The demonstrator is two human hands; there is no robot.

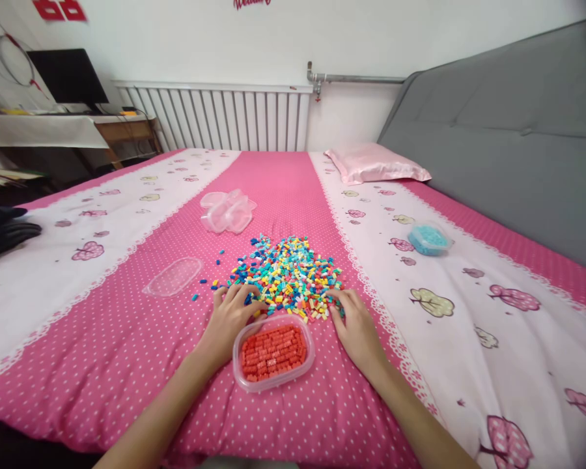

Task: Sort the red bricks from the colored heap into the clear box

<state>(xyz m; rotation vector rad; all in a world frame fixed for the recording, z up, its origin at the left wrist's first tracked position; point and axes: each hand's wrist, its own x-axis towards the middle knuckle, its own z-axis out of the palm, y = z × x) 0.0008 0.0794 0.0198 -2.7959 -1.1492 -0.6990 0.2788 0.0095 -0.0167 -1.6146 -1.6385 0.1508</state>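
A heap of small coloured plastic building bricks (293,270) lies loose on the bed. My left hand (229,319) rests at its near left edge, fingers spread and thumb reaching towards the bricks. At the near right edge, my right hand (355,326) touches or almost touches a few bricks, its fingers curved and apart from the thumb. I see nothing held in either hand. Between my wrists stands a clear oval tub (273,382) with red bricks (273,352) packed in rows. Several blue bricks (195,297) lie scattered left of the heap.
A clear oval lid (174,276) lies flat to the left, with stacked clear containers (228,210) beyond it. A tub of light blue bricks (428,239) sits at the right. Further off are a pink pillow (376,163), a grey headboard (508,124) and a black glove-like item (4,232).
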